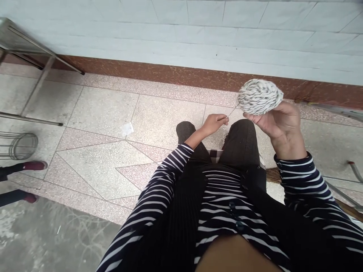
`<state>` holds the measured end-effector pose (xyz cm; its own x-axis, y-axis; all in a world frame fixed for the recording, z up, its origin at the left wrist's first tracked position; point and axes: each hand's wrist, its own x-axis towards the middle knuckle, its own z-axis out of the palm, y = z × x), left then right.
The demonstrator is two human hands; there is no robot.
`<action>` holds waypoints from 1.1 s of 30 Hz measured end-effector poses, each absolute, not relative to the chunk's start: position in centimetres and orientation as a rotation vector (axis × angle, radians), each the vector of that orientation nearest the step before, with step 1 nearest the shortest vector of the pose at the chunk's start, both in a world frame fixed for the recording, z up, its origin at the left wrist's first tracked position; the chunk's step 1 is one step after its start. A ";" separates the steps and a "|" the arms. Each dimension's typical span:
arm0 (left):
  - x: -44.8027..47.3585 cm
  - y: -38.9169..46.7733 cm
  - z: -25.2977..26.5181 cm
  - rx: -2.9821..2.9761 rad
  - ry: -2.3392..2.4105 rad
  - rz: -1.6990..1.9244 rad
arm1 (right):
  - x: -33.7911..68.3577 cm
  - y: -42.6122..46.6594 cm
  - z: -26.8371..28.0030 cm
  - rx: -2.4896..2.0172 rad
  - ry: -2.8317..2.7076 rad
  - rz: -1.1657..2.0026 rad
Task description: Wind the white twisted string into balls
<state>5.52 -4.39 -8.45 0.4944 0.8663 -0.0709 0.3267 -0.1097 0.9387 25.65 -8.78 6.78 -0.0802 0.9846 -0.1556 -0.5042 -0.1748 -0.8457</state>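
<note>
Striped top fills the foreground. Beyond it, I observe the right hand, its fingers spread and clamped about the yarn ball, which is held just beyond the right knee; the left hand has its fingers pinched together on the yarn strand leading from the ball.

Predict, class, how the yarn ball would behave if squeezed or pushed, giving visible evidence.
The yarn ball would probably give when squeezed, being wound in plump, soft-looking loops. Its rounded, slightly oblong shape suggests an uneven roll. It may unwind too, since a strand runs from it to the left hand.
</note>
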 end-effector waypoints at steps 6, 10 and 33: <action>3.0 -6.3 -11.8 1.654 1.087 0.504 | 26.0 -9.1 8.4 -0.942 -0.789 1.530; 1.6 -6.3 -12.3 1.686 1.138 0.490 | 24.4 -9.9 9.5 -0.941 -0.869 1.635; -0.5 -5.5 -14.2 1.756 1.303 0.294 | 25.9 -9.9 13.2 -1.006 -1.255 1.223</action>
